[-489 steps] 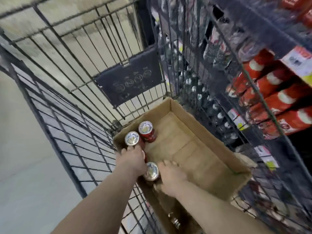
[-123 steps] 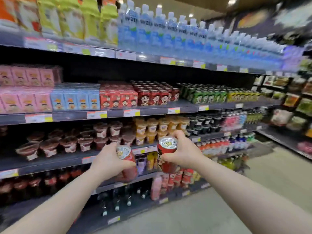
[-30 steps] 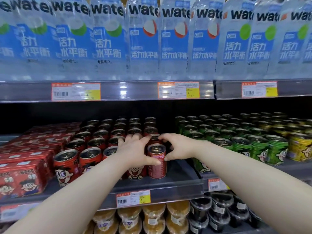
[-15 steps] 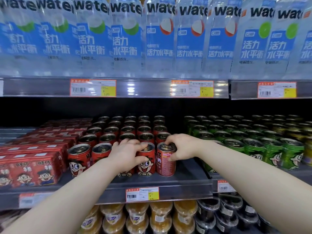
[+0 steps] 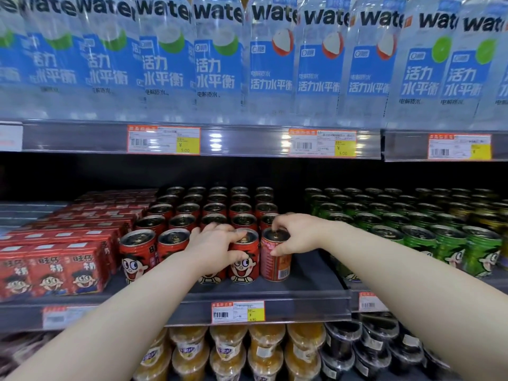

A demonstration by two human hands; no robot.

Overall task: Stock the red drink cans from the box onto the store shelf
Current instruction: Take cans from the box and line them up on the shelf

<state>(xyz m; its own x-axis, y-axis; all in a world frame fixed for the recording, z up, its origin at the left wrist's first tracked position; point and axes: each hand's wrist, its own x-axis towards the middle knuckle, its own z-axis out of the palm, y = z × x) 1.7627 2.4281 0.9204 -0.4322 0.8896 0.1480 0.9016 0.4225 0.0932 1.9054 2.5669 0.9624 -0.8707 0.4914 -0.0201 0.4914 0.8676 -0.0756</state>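
Filling the nearest level, tubs of yellow jelly sit under a grey store shelf with a price tag on its lip. At the shelf's front edge the left hand curls over a red can, thumb on its side. Just right of it a second red can stands upright, barcode outward, its rim pinched by the right hand. Behind run rows of cans, green cans rightward, water bottles above.

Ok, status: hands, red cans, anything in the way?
Left hand grips face-front red can. Right hand grips end red can, barcode outward. Both upright on shelf. Green cans alongside, apart.
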